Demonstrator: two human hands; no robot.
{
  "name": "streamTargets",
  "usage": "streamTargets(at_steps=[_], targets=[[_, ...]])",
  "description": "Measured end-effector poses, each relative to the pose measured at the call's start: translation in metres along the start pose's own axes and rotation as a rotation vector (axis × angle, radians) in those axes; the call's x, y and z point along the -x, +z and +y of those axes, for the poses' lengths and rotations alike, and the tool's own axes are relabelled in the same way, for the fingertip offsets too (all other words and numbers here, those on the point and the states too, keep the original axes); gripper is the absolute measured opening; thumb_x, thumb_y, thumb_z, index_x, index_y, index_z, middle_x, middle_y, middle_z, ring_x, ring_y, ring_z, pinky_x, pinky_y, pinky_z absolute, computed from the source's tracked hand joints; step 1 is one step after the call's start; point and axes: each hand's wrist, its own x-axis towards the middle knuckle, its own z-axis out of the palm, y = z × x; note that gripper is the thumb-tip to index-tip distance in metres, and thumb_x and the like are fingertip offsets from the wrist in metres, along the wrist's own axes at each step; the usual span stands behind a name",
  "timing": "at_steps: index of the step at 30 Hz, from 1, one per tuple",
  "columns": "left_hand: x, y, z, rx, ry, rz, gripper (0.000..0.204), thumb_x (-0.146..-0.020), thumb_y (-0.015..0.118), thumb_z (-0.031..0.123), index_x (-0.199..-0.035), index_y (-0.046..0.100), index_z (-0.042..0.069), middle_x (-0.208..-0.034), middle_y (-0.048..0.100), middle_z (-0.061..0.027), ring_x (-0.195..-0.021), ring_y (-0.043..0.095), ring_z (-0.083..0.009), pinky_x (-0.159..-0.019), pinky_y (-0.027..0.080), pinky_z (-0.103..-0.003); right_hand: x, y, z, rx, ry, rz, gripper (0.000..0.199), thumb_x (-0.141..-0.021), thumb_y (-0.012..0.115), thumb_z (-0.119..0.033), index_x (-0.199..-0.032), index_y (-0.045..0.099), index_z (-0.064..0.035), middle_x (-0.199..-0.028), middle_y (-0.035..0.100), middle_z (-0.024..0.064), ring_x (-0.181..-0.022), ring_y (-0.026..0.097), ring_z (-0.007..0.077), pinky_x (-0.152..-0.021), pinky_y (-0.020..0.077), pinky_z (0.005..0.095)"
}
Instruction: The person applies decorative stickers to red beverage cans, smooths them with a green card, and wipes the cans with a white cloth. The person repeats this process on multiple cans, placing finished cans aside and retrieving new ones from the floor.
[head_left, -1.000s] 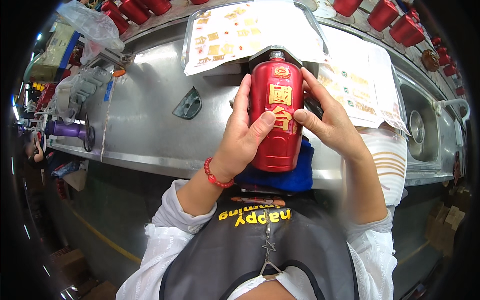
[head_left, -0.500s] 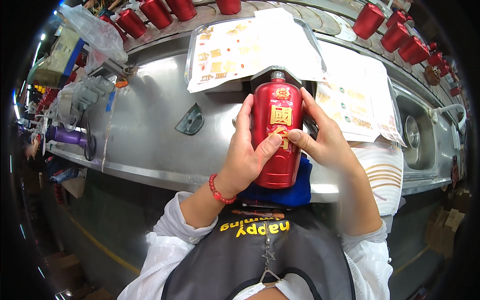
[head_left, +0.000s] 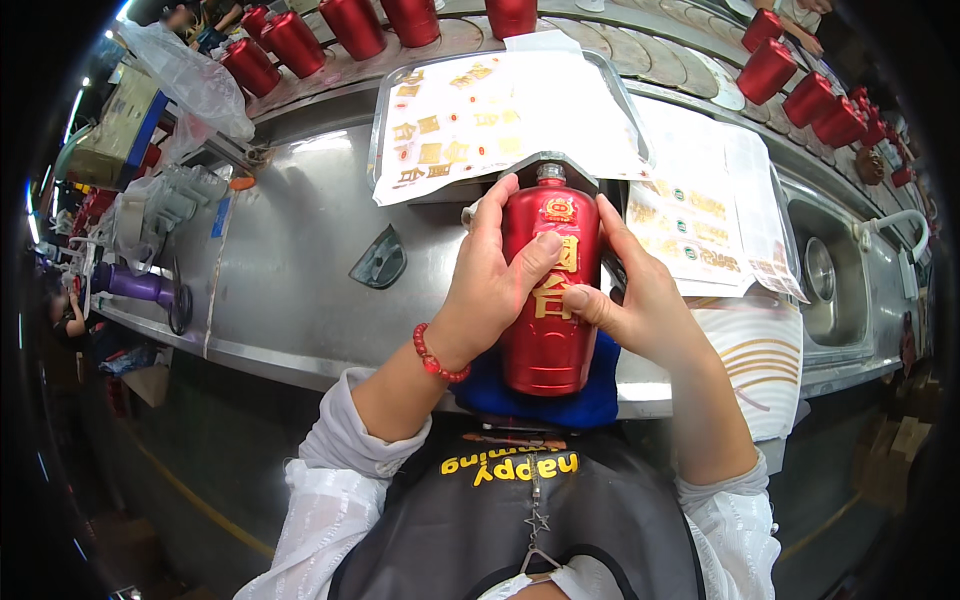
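A red bottle [head_left: 548, 350] with gold lettering on its front leans, neck away from me, over a blue cloth [head_left: 602, 385] at the counter's near edge. Its clear neck lies against a dark angled support [head_left: 520, 160]. From the left side, my left hand [head_left: 490, 275] wraps the bottle, thumb pressed on the upper gold character. My right hand [head_left: 645, 300] grips the opposite side, with its thumb on the lower character. Fingers behind the bottle are partly hidden. Beyond the neck, sheets of gold stickers [head_left: 450, 135] lie on a metal tray [head_left: 378, 135].
Left of my hands, a dark translucent flat piece [head_left: 380, 260] lies on the steel counter [head_left: 290, 260]. More sticker sheets [head_left: 690, 220] lie to the right, before a sink [head_left: 845, 310]. Red bottles [head_left: 355, 28] line a conveyor [head_left: 650, 60] at the back. A person's hand [head_left: 808, 42] shows far right.
My left thumb has moved up from the lower gold character to the upper one. The bottles on the conveyor have shifted right. Both hands still hold the bottle.
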Motion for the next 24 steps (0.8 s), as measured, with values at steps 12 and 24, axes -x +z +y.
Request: streamTargets(at_steps=[12, 24], targets=[[-0.034, -0.008, 0.008, -0.051, -0.107, -0.043, 0.033, -0.103, 0.062, 0.026, -0.123, 0.053, 0.001, -0.111, 0.063, -0.0077, -0.1, 0.061, -0.0106, -0.089, 0.051, -0.026, 0.0, -0.001, 0.0, 0.01, -0.017, 0.002, 0.099, -0.088, 0.076, -0.047, -0.15, 0.03, 0.0146, -0.14, 0.051, 0.0366, -0.135, 0.051, 0.0408, -0.111, 0.0409, 0.0416], [-0.034, -0.006, 0.005, -0.09, -0.052, -0.027, 0.031, -0.104, 0.061, 0.028, -0.119, 0.055, 0.002, -0.107, 0.062, -0.0055, -0.096, 0.058, -0.0086, -0.085, 0.05, -0.024, 0.0, 0.0, 0.003, 0.015, -0.03, 0.005, 0.1, -0.088, 0.077, -0.048, -0.151, 0.029, 0.0134, -0.14, 0.051, 0.0361, -0.135, 0.052, 0.0396, -0.111, 0.0408, 0.0414]])
